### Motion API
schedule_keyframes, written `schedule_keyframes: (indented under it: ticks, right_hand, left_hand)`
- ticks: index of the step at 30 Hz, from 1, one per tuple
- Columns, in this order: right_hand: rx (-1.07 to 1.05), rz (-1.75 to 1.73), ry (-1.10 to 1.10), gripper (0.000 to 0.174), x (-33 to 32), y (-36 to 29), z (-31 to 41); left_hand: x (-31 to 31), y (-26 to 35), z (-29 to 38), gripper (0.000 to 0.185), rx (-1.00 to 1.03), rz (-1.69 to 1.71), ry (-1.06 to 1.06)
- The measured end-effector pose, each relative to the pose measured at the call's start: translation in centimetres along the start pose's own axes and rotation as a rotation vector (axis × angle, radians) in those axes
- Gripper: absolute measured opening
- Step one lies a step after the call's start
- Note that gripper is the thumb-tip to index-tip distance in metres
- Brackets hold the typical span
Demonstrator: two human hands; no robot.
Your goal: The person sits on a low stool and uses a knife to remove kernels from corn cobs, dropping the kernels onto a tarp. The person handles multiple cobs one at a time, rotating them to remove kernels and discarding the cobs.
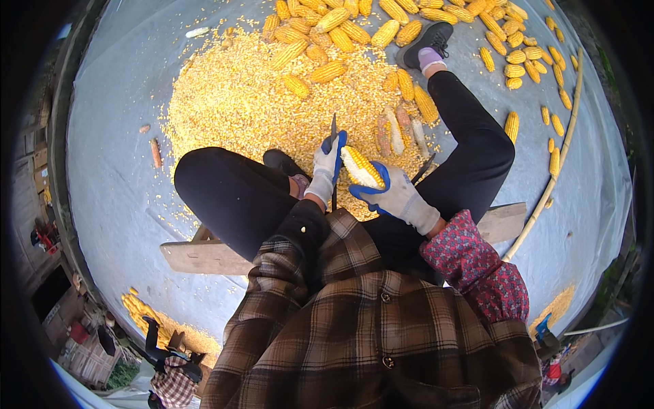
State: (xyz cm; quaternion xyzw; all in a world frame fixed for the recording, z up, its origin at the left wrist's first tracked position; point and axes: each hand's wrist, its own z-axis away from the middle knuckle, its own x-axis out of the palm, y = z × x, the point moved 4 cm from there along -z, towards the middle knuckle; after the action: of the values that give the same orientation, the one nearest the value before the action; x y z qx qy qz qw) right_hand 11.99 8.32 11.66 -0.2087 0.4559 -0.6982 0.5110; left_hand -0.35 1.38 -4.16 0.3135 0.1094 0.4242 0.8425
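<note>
My left hand [328, 166], in a grey-white work glove with a blue-coated palm, is closed around a narrow dark metal blade [334, 127] that points away from me. In my right hand [396, 194], gloved the same way, is a partly shelled corn cob [364, 168]. Yellow kernels remain along its upper right side, while the side facing my left hand is bare and white. The cob's far end is close to my left palm; whether they touch is unclear. Beneath both hands spreads a heap of loose corn kernels [219, 102].
Unshelled corn ears [332, 20] lie at the far side, more at the right. Stripped cobs [394, 130] rest near my right knee. I sit on a wooden bench [209, 257] over a grey tarp [117, 128]. A bamboo pole [554, 179] lies right; another person [173, 376] is lower left.
</note>
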Motion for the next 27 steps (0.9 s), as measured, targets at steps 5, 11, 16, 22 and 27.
schedule_keyframes:
  ticks: [5,11,16,22,27]
  right_hand:
    - [-0.383,0.203,-0.340,0.049,1.8,-5.5,3.5]
    - [-0.230,0.363,-0.049,0.049,2.4,-2.4,1.1]
    - [0.059,0.484,0.263,0.063,-2.4,0.9,-0.2]
    - [-0.385,0.171,-0.008,0.047,2.0,-5.7,1.5]
    - [-0.014,0.737,-0.207,0.052,1.3,-2.5,0.7]
  left_hand:
    - [-1.9,3.8,-1.6,0.034,0.272,0.086,0.315]
    - [-4.5,7.1,-2.8,0.026,0.442,-0.471,0.682]
    - [-5.4,8.2,-2.9,0.033,0.293,-0.508,0.631]
    - [-2.2,10.0,-0.9,0.040,0.514,-0.940,0.625]
    - [-2.7,12.4,-2.0,0.032,0.598,-0.647,0.558]
